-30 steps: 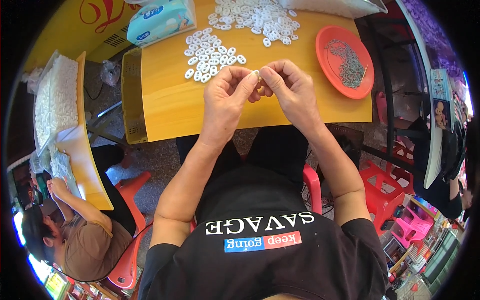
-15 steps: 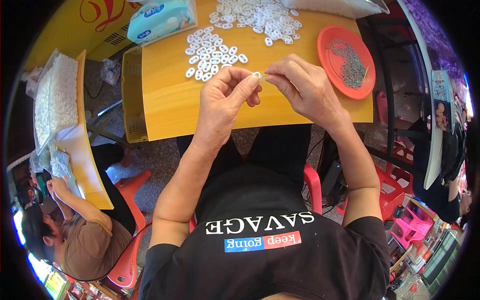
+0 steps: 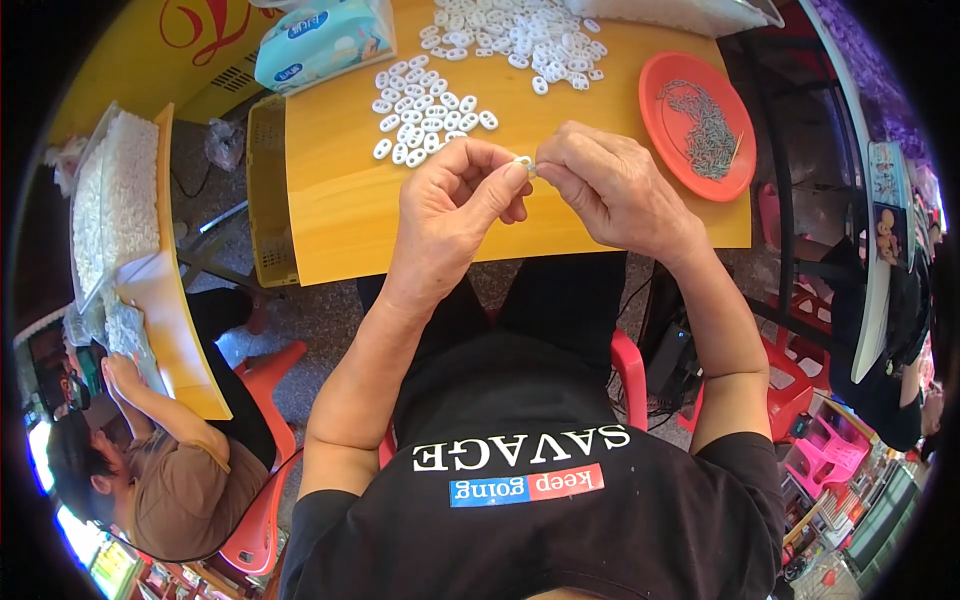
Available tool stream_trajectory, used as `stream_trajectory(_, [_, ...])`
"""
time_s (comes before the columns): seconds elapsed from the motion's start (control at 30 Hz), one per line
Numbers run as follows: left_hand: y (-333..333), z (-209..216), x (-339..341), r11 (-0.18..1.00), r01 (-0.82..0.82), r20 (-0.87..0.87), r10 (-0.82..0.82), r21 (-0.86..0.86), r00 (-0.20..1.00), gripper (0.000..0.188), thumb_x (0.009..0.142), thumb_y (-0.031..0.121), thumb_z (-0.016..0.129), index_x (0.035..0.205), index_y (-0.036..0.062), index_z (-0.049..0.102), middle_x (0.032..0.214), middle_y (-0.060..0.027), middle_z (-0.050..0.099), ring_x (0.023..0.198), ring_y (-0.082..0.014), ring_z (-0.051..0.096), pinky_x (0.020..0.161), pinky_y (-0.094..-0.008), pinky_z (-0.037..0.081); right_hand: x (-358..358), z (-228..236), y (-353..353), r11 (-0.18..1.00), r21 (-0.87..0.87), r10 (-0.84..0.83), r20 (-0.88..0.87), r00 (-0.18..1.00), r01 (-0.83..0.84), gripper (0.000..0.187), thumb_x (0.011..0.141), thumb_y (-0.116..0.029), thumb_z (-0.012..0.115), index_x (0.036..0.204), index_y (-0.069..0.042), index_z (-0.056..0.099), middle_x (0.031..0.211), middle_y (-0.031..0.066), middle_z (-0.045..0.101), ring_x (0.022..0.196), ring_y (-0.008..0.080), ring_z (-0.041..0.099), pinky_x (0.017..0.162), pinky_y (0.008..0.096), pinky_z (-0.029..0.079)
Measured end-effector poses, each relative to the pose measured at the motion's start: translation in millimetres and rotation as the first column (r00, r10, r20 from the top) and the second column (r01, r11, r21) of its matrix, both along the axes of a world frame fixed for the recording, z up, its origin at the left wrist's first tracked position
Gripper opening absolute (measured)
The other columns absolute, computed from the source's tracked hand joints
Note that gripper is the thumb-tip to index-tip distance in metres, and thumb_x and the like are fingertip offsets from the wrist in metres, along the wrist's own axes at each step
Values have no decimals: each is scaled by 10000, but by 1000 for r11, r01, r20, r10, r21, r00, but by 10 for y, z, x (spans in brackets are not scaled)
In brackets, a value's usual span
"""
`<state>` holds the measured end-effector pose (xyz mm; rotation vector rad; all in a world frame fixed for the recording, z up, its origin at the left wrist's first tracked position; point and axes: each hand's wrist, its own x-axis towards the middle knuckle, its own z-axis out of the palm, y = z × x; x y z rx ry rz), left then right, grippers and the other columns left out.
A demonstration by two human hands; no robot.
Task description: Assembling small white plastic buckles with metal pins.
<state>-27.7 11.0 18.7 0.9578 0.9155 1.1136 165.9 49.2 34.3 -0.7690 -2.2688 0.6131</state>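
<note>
Over the near part of the yellow table, my left hand (image 3: 462, 195) pinches a small white two-holed oval plastic piece (image 3: 522, 162) between thumb and fingertips. My right hand (image 3: 612, 185) is closed in a pinch, its thumb and forefinger right up against that piece. Whatever lies between those right fingertips is too small and covered to make out. Ahead of my left hand lies a loose group of similar white pieces (image 3: 412, 104). A red oval plate (image 3: 665, 72) holding several thin grey metal pins (image 3: 710, 135) sits to the right of my right hand.
A larger heap of white pieces (image 3: 530, 35) lies at the far side, near a clear bag of white pieces (image 3: 680, 12). A blue tissue pack (image 3: 325, 45) stands at the far left. Another person (image 3: 170, 470) sits at a table on the left. A yellow crate (image 3: 270, 190) flanks my table.
My right fingertips have come closer to the white piece; the thin sliver that showed between my hands is now mostly covered. The left hand keeps its pinch.
</note>
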Motion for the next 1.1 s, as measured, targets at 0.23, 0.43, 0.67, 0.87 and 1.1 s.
stream_trajectory(0.23, [14, -2, -7, 999, 27, -98, -22, 46, 995, 128, 931, 109, 647, 932, -14, 613, 794, -15, 632, 693, -65, 593, 642, -209, 485, 35, -12, 11, 996, -85, 38, 6, 999, -37, 83, 904, -46, 606, 886, 16, 554, 777, 134, 585, 695, 327, 600, 596, 385, 472])
stream_trajectory(0.43, [35, -135, -4, 999, 38, -158, -32, 33, 987, 129, 931, 110, 646, 929, -14, 612, 786, -10, 632, 682, -62, 593, 638, -208, 484, 12, -104, -16, 981, -190, 35, -5, 999, -35, 86, 906, -56, 603, 890, 19, 566, 791, 147, 597, 726, 344, 610, 623, 393, 477])
stream_trajectory(0.67, [93, -366, 21, 999, -5, -43, 4, -44, 999, 143, 939, 122, 640, 939, -18, 613, 812, -34, 641, 694, -77, 601, 647, -214, 489, 18, -304, 115, 981, -180, -74, 1, 997, 73, 124, 915, -92, 610, 977, 16, 611, 799, 152, 616, 735, 340, 616, 634, 385, 479])
stream_trajectory(0.87, [71, -387, -12, 1000, -3, -12, 3, -24, 1000, 146, 939, 124, 642, 947, -19, 613, 817, -38, 637, 693, -85, 600, 651, -218, 493, 29, -576, 372, 887, 150, -457, 161, 875, 437, 180, 909, -140, 610, 1051, -37, 652, 881, 139, 622, 720, 342, 640, 622, 414, 520])
stream_trajectory(1.1, [-8, -415, -115, 998, -53, -25, 52, -38, 998, 136, 937, 116, 642, 960, -15, 611, 822, -39, 638, 693, -84, 598, 655, -219, 494, 16, -612, 179, 878, 244, -464, 228, 856, 411, 199, 865, -111, 671, 1062, -81, 672, 949, 89, 616, 710, 276, 651, 583, 368, 518])
